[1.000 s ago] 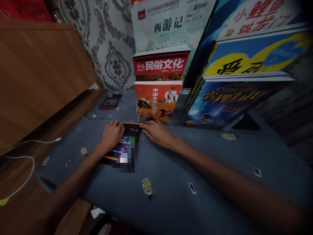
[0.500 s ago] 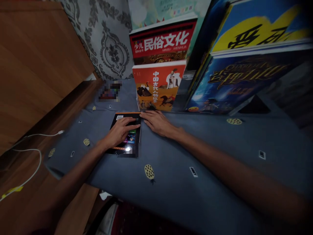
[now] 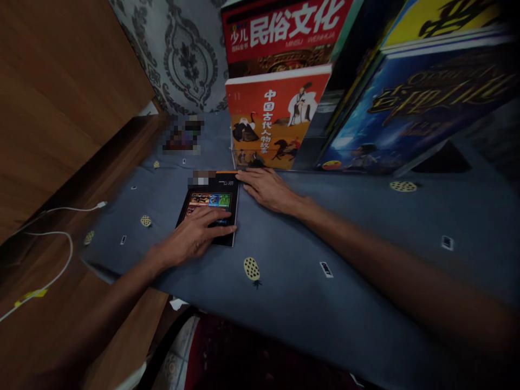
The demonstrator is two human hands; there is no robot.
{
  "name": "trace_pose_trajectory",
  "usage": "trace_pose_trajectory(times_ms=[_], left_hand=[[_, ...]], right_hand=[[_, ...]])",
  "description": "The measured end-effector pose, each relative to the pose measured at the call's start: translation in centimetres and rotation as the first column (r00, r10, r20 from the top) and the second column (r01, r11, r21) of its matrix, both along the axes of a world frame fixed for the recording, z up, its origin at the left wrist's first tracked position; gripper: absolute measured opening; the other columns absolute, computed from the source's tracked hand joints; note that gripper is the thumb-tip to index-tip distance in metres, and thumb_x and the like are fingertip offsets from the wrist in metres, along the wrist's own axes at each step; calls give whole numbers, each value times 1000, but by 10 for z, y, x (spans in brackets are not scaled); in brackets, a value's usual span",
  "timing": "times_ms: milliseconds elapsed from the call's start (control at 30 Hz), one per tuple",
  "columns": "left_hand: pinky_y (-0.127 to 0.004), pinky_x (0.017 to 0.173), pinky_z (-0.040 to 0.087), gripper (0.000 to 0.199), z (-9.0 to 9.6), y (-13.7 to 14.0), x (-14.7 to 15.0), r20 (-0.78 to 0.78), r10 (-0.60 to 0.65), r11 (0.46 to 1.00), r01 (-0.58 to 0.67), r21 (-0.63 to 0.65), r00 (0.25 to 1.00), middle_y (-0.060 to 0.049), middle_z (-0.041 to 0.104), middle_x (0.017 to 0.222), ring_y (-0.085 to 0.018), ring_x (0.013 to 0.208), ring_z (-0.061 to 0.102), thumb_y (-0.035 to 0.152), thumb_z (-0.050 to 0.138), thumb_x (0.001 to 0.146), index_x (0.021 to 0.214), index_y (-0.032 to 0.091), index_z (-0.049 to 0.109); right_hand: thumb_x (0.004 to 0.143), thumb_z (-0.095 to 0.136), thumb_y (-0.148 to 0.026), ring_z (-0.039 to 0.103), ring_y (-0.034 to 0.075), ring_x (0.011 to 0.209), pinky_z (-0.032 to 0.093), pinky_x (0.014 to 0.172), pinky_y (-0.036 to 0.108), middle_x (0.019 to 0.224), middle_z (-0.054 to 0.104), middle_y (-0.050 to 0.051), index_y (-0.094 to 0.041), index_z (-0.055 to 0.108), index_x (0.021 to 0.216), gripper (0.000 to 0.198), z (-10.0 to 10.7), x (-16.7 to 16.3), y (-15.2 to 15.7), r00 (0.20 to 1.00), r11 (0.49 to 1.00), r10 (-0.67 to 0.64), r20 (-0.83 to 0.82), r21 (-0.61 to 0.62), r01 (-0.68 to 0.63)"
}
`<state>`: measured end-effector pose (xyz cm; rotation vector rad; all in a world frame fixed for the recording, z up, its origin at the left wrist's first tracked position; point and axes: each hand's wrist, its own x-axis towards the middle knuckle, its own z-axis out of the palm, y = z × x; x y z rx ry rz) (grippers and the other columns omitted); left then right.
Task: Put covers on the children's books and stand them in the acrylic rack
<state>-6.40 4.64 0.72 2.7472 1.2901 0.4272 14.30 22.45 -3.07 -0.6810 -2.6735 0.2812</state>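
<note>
A dark book with small coloured pictures on its cover lies flat on the blue-grey cloth. Across the lower part of its cover rests my left hand, fingers stretched and slightly spread. My right hand lies flat on the cloth at the book's upper right corner, its fingertips at the edge. Just behind the hands stands an orange-red book with painted figures and white lettering. Neither hand is wrapped round anything.
Behind the orange-red book stands a red book. A blue book leans at the right in front of a yellow and blue one. A pixelated item lies at the far left. A white cable runs along the wooden surface.
My left hand has slid down the dark book towards me, uncovering its upper part. My right hand stays by the corner. The whole view has shifted and tilted slightly downward.
</note>
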Motion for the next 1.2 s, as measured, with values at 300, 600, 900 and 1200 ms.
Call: trace_pose_trajectory(times_ms=[300,600,900,1200], left_hand=[[-47,107,50,34,-1,-24,15,-56,41,993,-35,114,998,-12,65,132,-23,127,58,28,48,102,134,17,55],[-42,101,56,23,-3,-23,19,-70,46,958,-24,286,996,-12,72,117,-22,113,68,24,54,100,118,12,61],[-40,96,59,30,-2,-25,22,-95,15,941,18,339,995,-11,73,111,-24,113,68,18,58,97,126,12,59],[-41,94,60,28,-3,-25,22,-67,25,951,-3,311,997,-11,73,113,-24,112,67,16,55,98,126,14,60]], right_hand=[[98,43,-19,48,33,137,41,105,56,145,57,13,-18,59,137,41,-2,4,-6,1000,997,6,-10,72,-5],[89,48,-8,43,27,141,39,111,52,143,59,10,-17,61,133,47,-8,25,-70,957,966,255,-135,-2,-258],[89,46,-4,49,23,135,41,110,49,134,67,5,-22,67,125,46,2,41,-104,912,909,320,-258,-187,-372],[91,43,-2,56,22,120,45,104,48,128,65,10,-23,52,143,57,12,44,-107,916,874,236,-324,-342,-345]])
